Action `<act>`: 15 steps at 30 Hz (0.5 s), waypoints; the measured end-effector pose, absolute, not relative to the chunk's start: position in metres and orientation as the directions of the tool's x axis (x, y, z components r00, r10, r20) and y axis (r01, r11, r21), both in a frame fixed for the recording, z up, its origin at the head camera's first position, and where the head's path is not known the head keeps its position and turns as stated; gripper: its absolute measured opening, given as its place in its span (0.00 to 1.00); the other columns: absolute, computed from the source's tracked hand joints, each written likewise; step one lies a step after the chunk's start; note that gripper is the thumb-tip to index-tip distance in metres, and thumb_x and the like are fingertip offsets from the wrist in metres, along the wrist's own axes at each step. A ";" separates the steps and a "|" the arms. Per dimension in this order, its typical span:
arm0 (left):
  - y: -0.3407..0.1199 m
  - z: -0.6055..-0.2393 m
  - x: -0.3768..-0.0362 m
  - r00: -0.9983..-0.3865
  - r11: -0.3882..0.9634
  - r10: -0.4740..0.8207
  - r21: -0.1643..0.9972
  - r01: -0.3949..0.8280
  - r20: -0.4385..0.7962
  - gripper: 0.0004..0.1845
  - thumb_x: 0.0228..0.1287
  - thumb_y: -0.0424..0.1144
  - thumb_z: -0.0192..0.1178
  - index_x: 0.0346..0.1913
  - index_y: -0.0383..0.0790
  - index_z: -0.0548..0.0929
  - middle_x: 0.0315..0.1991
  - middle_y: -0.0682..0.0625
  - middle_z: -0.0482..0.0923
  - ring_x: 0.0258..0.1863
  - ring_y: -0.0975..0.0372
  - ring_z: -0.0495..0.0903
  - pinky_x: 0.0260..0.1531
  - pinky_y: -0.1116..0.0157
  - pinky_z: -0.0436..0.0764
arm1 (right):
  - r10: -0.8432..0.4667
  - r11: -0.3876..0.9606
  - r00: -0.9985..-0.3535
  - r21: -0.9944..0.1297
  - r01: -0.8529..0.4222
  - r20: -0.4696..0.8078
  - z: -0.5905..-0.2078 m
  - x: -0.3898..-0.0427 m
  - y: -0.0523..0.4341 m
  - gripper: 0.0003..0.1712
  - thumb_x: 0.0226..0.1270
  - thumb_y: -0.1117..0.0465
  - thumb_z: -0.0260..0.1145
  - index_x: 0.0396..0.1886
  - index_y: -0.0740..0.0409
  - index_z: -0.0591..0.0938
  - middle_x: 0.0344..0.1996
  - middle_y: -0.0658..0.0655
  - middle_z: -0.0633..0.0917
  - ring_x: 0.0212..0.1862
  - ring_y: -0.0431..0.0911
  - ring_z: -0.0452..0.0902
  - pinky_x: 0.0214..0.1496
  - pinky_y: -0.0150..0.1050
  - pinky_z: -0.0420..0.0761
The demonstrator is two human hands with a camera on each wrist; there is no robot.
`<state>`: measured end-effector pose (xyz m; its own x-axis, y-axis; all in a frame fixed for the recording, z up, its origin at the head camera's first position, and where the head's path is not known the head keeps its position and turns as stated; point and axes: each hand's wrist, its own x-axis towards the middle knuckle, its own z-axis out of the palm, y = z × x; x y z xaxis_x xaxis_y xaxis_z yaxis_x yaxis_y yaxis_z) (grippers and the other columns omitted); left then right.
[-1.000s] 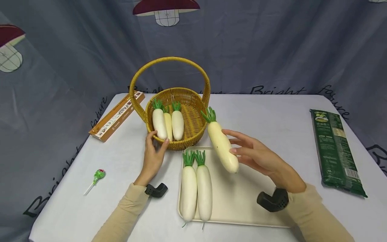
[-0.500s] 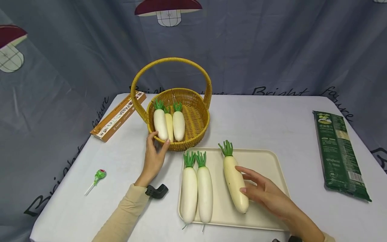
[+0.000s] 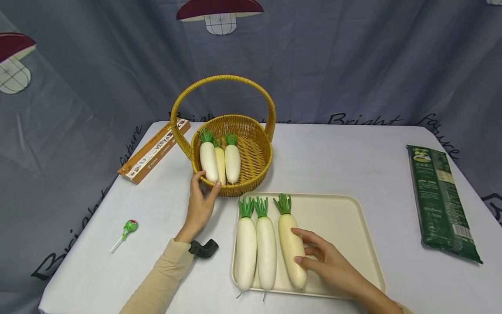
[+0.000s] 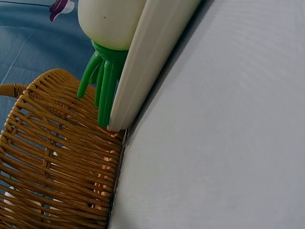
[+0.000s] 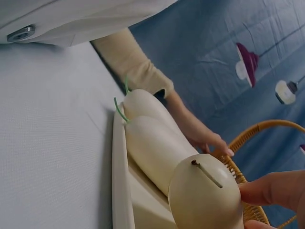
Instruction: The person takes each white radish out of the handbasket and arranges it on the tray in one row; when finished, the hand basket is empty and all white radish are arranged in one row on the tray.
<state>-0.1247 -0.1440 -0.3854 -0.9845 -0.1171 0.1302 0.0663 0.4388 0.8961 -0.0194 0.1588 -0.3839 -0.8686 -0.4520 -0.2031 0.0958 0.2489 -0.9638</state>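
My right hand (image 3: pixel 329 264) grips a yellowish daikon radish (image 3: pixel 291 250) with green leaves, fingers and thumb along its right side. It lies over the beige tray (image 3: pixel 337 218), tail toward me. To its left on the tray, two whiter daikons (image 3: pixel 246 253) lie side by side. In the right wrist view the gripped daikon's rounded end (image 5: pixel 205 195) overlaps them. My left hand (image 3: pixel 199 213) holds the near rim of a wicker basket (image 3: pixel 251 159). Inside the basket are two white daikons (image 3: pixel 233 163) and a yellowish one (image 3: pixel 220 165) between them.
A pasta box (image 3: pixel 153 152) lies left of the basket, its far end behind the tall handle (image 3: pixel 223 78). Nearer on the left is a green lollipop (image 3: pixel 129 226). A green spaghetti packet (image 3: pixel 443 203) lies at the right. A curtain (image 3: pixel 337 56) hangs behind the table.
My right hand has brought the yellowish daikon from beside the basket down over the tray, then left toward the two whiter daikons. My left hand stays on the basket rim.
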 end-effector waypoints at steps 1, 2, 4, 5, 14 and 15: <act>-0.143 -0.382 -0.123 -0.985 0.441 -0.115 0.895 0.066 0.129 0.30 0.64 0.43 0.53 0.64 0.38 0.53 0.68 0.36 0.46 0.67 0.41 0.50 0.65 0.46 0.57 | -0.449 0.258 -0.870 -0.962 0.090 -0.202 -0.384 -0.019 0.158 0.33 0.61 0.58 0.61 0.65 0.50 0.61 0.58 0.67 0.64 0.47 0.36 0.76 0.42 0.28 0.76; -0.142 -0.379 -0.121 -0.985 0.441 -0.113 0.895 0.068 0.130 0.30 0.64 0.42 0.53 0.64 0.37 0.53 0.68 0.36 0.46 0.67 0.41 0.50 0.65 0.46 0.57 | -0.447 0.265 -0.872 -0.961 0.084 -0.199 -0.384 -0.019 0.157 0.33 0.61 0.58 0.61 0.65 0.50 0.61 0.57 0.67 0.64 0.47 0.36 0.76 0.42 0.29 0.77; -0.141 -0.377 -0.120 -0.985 0.443 -0.111 0.894 0.068 0.131 0.30 0.64 0.41 0.53 0.64 0.36 0.53 0.68 0.36 0.46 0.67 0.41 0.50 0.64 0.46 0.57 | -0.447 0.272 -0.872 -0.959 0.082 -0.201 -0.384 -0.019 0.156 0.34 0.60 0.58 0.62 0.65 0.51 0.61 0.57 0.67 0.64 0.48 0.38 0.75 0.42 0.30 0.78; -0.141 -0.376 -0.120 -0.985 0.443 -0.110 0.894 0.070 0.132 0.30 0.64 0.41 0.53 0.64 0.36 0.53 0.68 0.36 0.46 0.67 0.41 0.50 0.64 0.46 0.58 | -0.444 0.275 -0.873 -0.958 0.082 -0.203 -0.384 -0.019 0.155 0.35 0.59 0.58 0.63 0.65 0.51 0.60 0.57 0.68 0.64 0.49 0.39 0.75 0.41 0.31 0.79; -0.142 -0.377 -0.120 -0.984 0.442 -0.112 0.894 0.078 0.141 0.30 0.64 0.42 0.53 0.64 0.37 0.53 0.68 0.35 0.47 0.67 0.41 0.50 0.65 0.47 0.58 | -0.400 0.339 -0.889 -0.937 0.080 -0.221 -0.382 -0.019 0.147 0.42 0.53 0.55 0.68 0.66 0.49 0.59 0.56 0.65 0.66 0.47 0.39 0.73 0.41 0.31 0.80; -0.142 -0.377 -0.120 -0.984 0.440 -0.109 0.895 0.080 0.142 0.30 0.64 0.42 0.53 0.64 0.37 0.53 0.68 0.35 0.47 0.67 0.41 0.50 0.65 0.47 0.58 | -0.393 0.349 -0.895 -0.935 0.066 -0.210 -0.382 -0.019 0.146 0.42 0.53 0.54 0.68 0.66 0.48 0.60 0.55 0.64 0.66 0.47 0.39 0.73 0.41 0.31 0.79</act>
<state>-0.1203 -0.1421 -0.3774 -0.9838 -0.1093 0.1422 0.0804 0.4396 0.8946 -0.0186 0.1464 -0.3821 -0.8953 -0.3930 -0.2099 0.0661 0.3488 -0.9349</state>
